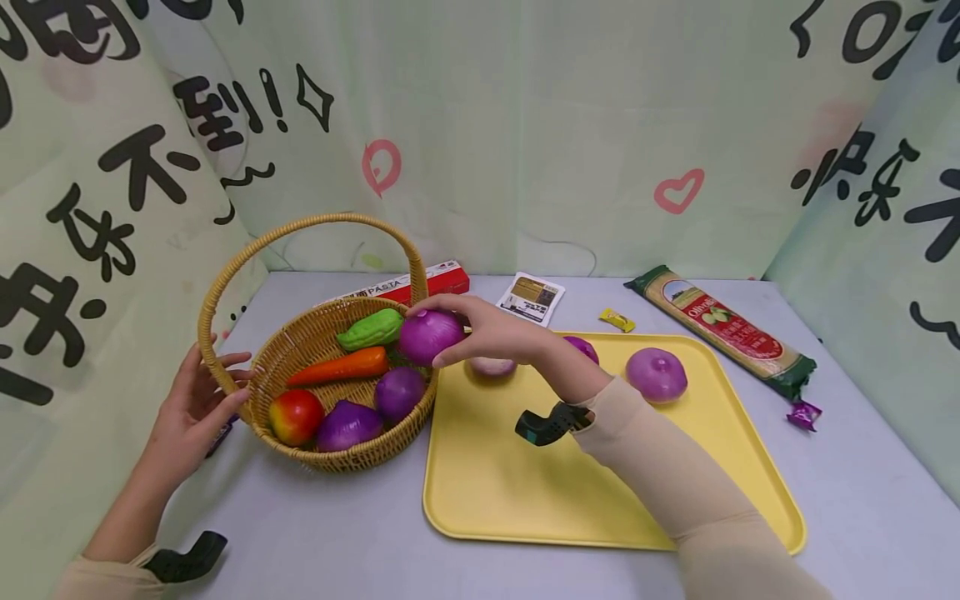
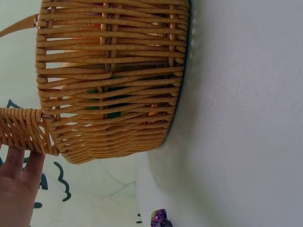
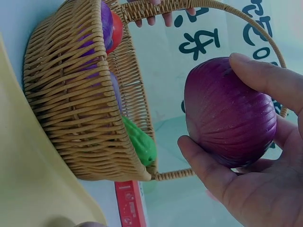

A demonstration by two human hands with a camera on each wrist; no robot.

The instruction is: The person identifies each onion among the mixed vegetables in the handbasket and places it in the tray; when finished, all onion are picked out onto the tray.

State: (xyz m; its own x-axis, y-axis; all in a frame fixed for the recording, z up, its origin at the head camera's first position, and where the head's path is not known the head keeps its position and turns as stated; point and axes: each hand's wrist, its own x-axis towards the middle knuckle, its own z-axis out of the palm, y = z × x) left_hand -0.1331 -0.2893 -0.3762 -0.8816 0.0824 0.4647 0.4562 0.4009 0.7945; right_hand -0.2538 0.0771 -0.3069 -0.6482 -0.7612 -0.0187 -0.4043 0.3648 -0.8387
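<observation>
My right hand [image 1: 501, 329] grips a purple onion [image 3: 229, 113], thumb and fingers on opposite sides, just above the right rim of a wicker basket [image 2: 113, 90]. Over at the basket's left side, my left hand [image 1: 191, 408] holds the lower end of its handle [image 1: 213, 317]. Inside the basket lie a green bitter melon [image 1: 371, 329], a carrot [image 1: 341, 367], a red-yellow apple [image 1: 296, 417] and two purple onions, one at the front [image 1: 348, 427] and one at the right [image 1: 400, 393]. Another purple onion [image 1: 657, 375] sits on the yellow tray [image 1: 540, 492].
Partly behind my right arm, a pale onion [image 1: 491, 367] and a purple one [image 1: 582, 348] are on the tray. Behind stand a red pasta box [image 1: 447, 279], a printed card [image 1: 531, 298] and a yellow candy [image 1: 617, 319]. A noodle packet [image 1: 723, 325] and purple candy [image 1: 803, 415] lie right.
</observation>
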